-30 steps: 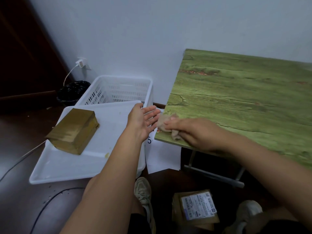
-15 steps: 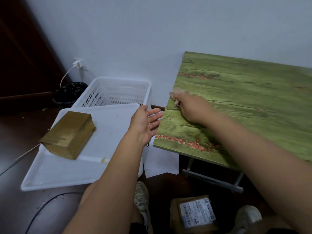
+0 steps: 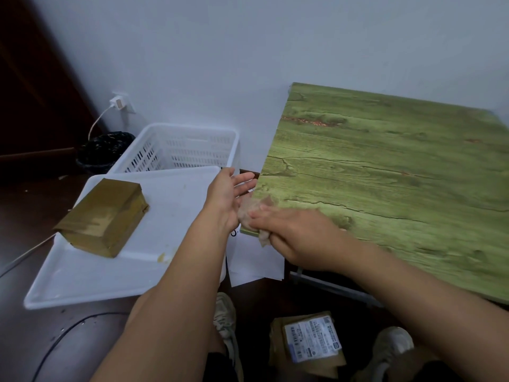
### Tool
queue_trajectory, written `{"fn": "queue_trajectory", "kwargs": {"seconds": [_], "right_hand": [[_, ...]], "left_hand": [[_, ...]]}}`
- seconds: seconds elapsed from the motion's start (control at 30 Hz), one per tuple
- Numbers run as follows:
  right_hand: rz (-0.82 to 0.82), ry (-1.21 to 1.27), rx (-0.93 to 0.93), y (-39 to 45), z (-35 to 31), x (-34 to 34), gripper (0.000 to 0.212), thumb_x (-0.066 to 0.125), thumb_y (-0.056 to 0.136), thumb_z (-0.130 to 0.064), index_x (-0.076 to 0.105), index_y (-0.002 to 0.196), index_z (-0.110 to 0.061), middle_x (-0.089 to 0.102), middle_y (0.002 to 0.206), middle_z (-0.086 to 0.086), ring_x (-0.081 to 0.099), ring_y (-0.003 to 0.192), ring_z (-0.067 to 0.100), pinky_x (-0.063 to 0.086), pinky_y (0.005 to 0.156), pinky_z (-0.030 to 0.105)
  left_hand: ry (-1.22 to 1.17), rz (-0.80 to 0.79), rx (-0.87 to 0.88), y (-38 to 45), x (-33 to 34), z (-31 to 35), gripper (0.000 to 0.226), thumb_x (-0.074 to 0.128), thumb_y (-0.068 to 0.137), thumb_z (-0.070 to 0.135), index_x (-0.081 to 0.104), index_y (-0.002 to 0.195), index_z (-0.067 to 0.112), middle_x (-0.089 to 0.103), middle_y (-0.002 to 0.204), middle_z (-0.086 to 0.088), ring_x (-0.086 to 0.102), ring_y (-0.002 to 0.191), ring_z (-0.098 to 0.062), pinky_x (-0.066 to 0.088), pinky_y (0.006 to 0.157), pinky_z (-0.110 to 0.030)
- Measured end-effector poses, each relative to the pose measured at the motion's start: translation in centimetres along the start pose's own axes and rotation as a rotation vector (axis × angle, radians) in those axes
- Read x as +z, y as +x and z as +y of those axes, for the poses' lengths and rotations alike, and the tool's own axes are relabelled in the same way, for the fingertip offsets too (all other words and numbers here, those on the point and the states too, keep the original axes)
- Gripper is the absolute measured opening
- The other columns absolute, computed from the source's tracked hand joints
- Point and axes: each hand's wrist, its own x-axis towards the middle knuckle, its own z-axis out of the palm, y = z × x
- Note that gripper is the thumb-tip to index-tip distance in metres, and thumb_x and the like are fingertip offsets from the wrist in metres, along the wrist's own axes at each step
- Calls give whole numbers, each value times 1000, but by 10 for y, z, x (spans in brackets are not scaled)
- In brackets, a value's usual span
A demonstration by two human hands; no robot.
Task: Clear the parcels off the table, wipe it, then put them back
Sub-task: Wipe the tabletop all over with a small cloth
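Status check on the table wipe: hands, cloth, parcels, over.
Right hand grips cloth at table near corner. Left hand open beside edge. Parcels off: one on white tray, one on floor. Tabletop unobstructed.

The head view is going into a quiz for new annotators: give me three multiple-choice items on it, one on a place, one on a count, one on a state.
1. Where does the taped brown parcel lie?
A. On the white tray
B. On the table
C. In the basket

2. How many parcels are in view?
A. One
B. Two
C. Four

3. What is the right hand doing?
A. Hanging idle
B. Lifting a parcel
C. Pressing a cloth on the table's corner

Answers:
1 A: it rests on the white tray, beside the green table.
2 B: the second, labelled parcel lies on the floor.
3 C: its fingers hold the cloth at the near left corner; the left hand is open.
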Motion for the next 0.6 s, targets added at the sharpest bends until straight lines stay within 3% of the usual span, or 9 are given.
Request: {"fn": "queue_trajectory", "kwargs": {"seconds": [0.13, 0.27, 0.33, 0.4, 0.5, 0.6], "right_hand": [[-103, 147, 17, -1, 16, -9, 52, 34, 85, -30, 62, 129, -30, 62, 132, -6, 57, 124, 15, 51, 89, 32], [-36, 34, 247, 23, 68, -21, 40, 45, 96, -27, 58, 133, -32, 65, 127, 0, 63, 94, 23, 41, 72, 27], [-27, 1, 359, 38, 92, -25, 40, 47, 99, -22, 53, 137, -33, 65, 125, 6, 62, 98, 30, 40, 71, 29], [-18, -36, 421, 52, 97, -26, 44, 45, 99, -20, 49, 140, -34, 63, 128, 9, 60, 104, 35, 42, 75, 34], [-43, -95, 336, 54, 75, -18, 45, 41, 97, -25, 48, 139, -38, 64, 126, 7, 61, 102, 33, 36, 68, 31], [-76, -1, 150, 32, 49, -15, 47, 38, 89, -31, 55, 133, -38, 68, 120, -1, 65, 96, 24, 36, 64, 26]], "left_hand": [[17, 7, 32, -2, 2, -2, 41, 39, 99, 34, 69, 93, 6, 69, 101, -14, 63, 93, -29, 48, 99, -44], [55, -25, 38, -5, 2, -2, 36, 39, 99, 32, 68, 95, 11, 69, 101, -6, 62, 84, -18, 48, 77, -29], [96, -13, 73, -8, 5, -1, 30, 42, 97, 27, 67, 97, 11, 71, 92, -2, 62, 72, -13, 46, 59, -23], [151, 11, 117, -9, 9, 0, 23, 44, 93, 21, 65, 93, 11, 70, 69, 6, 54, 59, -11, 37, 48, -19], [171, 8, 134, -8, 13, 1, 23, 43, 92, 16, 64, 85, 13, 66, 55, 8, 47, 62, -14, 32, 53, -24], [206, 24, 153, -9, 14, 1, 27, 40, 92, 15, 66, 86, 14, 66, 66, 3, 46, 70, -20, 30, 55, -26]]}}
